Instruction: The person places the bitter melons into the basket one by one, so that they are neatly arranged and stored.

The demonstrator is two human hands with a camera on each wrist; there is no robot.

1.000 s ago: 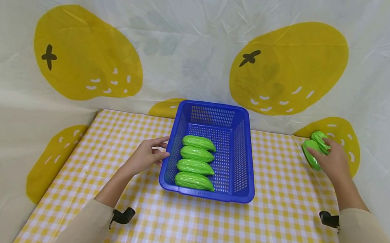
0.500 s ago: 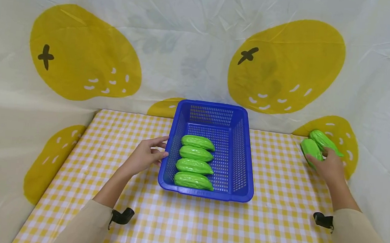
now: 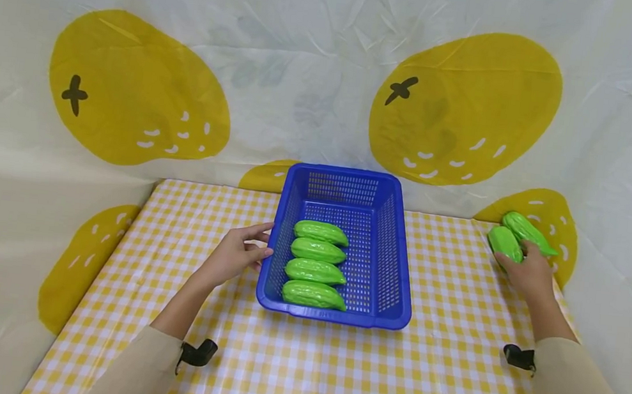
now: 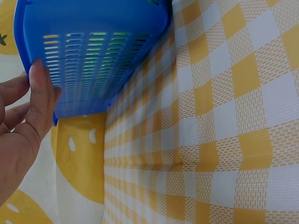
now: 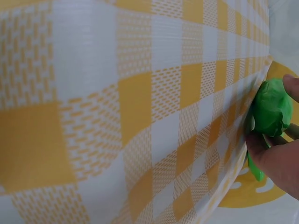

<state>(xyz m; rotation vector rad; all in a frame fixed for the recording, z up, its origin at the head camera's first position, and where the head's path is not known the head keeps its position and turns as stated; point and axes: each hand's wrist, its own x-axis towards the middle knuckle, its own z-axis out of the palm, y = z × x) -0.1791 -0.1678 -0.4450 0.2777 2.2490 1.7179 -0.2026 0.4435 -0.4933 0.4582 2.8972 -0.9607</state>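
A blue plastic basket (image 3: 332, 315) holds several green bitter melons (image 3: 316, 270), lying side by side in its left half. My left hand (image 3: 237, 252) touches the outside of the basket's left side, with fingers and thumb fairly straight; in the left wrist view the fingers lie against the slotted wall (image 4: 88, 74). At the far right, my right hand (image 3: 530, 271) grips a bitter melon (image 3: 504, 244) between thumb and fingers. That melon (image 5: 271, 109) appears end-on in the right wrist view. Another bitter melon (image 3: 527, 232) lies just behind it.
A yellow-and-white checked cloth (image 3: 332, 372) covers the table. Pale sheeting (image 3: 315, 94) printed with big yellow fruit rises at the back and both sides. The two right-hand melons lie at the table's far right corner, against the sheeting.
My right hand has shifted slightly left and closed on the nearer bitter melon, leaving more of the farther one visible. The left hand and the basket have stayed in place.
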